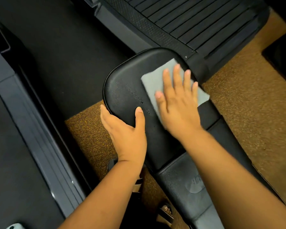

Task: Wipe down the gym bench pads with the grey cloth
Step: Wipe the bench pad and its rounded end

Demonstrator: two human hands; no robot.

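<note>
Cloth (155, 80) (grey), right hand (178, 103) flat on it

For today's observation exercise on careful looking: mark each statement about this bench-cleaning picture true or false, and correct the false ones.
1. The right hand presses flat on the grey cloth. True.
2. The cloth lies on the floor. False: it lies on the black bench pad.
3. The left hand grips the pad's near edge. True.
4. The left hand holds a spray bottle. False: it holds only the pad.
</note>
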